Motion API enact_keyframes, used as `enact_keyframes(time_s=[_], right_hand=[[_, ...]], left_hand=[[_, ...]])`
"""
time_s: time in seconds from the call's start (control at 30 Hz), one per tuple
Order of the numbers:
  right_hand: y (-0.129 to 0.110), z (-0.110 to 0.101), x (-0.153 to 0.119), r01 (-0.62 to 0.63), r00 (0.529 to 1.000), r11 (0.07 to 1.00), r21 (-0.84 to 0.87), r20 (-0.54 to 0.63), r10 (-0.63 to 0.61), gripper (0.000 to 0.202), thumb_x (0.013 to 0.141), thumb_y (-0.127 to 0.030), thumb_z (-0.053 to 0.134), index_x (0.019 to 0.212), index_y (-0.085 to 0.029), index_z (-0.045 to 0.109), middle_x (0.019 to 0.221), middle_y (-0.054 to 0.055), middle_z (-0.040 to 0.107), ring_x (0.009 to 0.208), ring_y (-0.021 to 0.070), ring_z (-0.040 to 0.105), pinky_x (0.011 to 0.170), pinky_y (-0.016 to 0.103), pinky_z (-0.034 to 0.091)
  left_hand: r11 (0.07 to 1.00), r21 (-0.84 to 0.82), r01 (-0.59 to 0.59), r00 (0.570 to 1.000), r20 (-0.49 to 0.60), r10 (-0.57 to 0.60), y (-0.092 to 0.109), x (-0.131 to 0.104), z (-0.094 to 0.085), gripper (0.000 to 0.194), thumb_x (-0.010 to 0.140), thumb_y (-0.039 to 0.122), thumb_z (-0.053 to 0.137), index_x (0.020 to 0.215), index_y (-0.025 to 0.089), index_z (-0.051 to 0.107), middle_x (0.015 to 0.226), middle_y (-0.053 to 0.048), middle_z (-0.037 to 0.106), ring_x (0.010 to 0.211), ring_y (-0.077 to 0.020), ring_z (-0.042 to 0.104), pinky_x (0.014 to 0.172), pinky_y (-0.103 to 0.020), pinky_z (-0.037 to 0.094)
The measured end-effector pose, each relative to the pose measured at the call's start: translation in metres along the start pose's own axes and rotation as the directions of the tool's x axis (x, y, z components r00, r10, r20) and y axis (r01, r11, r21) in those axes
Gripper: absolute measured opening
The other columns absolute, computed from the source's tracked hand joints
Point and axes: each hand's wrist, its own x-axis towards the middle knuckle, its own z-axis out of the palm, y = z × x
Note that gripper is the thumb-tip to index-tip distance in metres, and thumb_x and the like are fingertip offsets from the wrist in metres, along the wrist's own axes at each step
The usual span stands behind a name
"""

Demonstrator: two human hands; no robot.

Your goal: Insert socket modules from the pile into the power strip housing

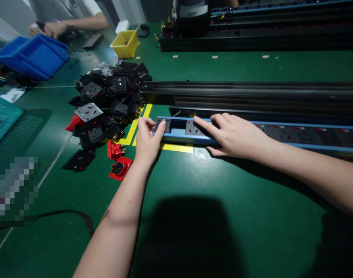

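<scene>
A long blue-edged power strip [176, 137] lies across the green table, its channel filled with black socket modules [285, 134]. Near its left end is a gap with bare blue channel, between an end socket module [161, 124] and another socket module [191, 127]. My left hand [147, 141] is closed around that left end, thumb on top of the end module and fingers behind. Farther right, my right hand [237, 135] straddles the strip. Its index finger rests on the socket beside the gap, and its thumb is at the front side.
Black socket modules lie in a pile [106, 96] at left, with red socket modules [120, 168] nearer me. Dark rails [251, 92] run behind the strip. A blue bin [34, 56], yellow bin [125, 43] and teal basket [4, 116] stand around. Another person's hands [53, 29] are at upper left.
</scene>
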Motion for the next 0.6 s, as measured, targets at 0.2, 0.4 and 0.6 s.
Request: enact_keyframes(time_s=[0.2, 0.4, 0.6], right_hand=[[-0.001, -0.001, 0.0, -0.005, 1.0, 1.0, -0.019, 0.011, 0.005, 0.082, 0.096, -0.047, 0.054, 0.164, -0.012, 0.024, 0.12, 0.023, 0.062, 0.097, 0.0323, 0.059, 0.079, 0.037, 0.042], [0.0, 0.0, -0.001, -0.007, 1.0, 1.0, -0.005, -0.004, 0.007, 0.082, 0.095, -0.046, 0.055, 0.163, -0.012, 0.025, 0.121, 0.022, 0.063, 0.097, 0.0318, 0.059, 0.079, 0.038, 0.042], [0.0, 0.0, 0.0, -0.002, 1.0, 1.0, -0.009, 0.004, 0.002, 0.082, 0.096, -0.047, 0.054, 0.163, -0.011, 0.024, 0.12, 0.023, 0.063, 0.097, 0.0321, 0.059, 0.078, 0.037, 0.041]], left_hand=[[0.996, 0.019, -0.092, 0.993, 0.071, 0.091, 0.013, -0.002, -0.002, 0.025, 0.095, 0.046, 0.06, 0.095, 0.021, 0.056, 0.088, -0.001, 0.062, 0.079, -0.0147, 0.058, 0.075, -0.029, 0.045], [0.926, 0.232, -0.297, 0.952, 0.146, 0.268, 0.02, -0.005, -0.002, 0.032, 0.104, 0.042, 0.042, 0.104, 0.022, 0.066, 0.101, -0.006, 0.072, 0.095, -0.0215, 0.063, 0.09, -0.037, 0.043], [0.867, 0.284, -0.41, 0.907, 0.231, 0.353, 0.018, -0.009, -0.001, 0.043, 0.104, 0.05, 0.04, 0.124, 0.019, 0.064, 0.113, -0.011, 0.071, 0.103, -0.0267, 0.061, 0.094, -0.04, 0.041]])
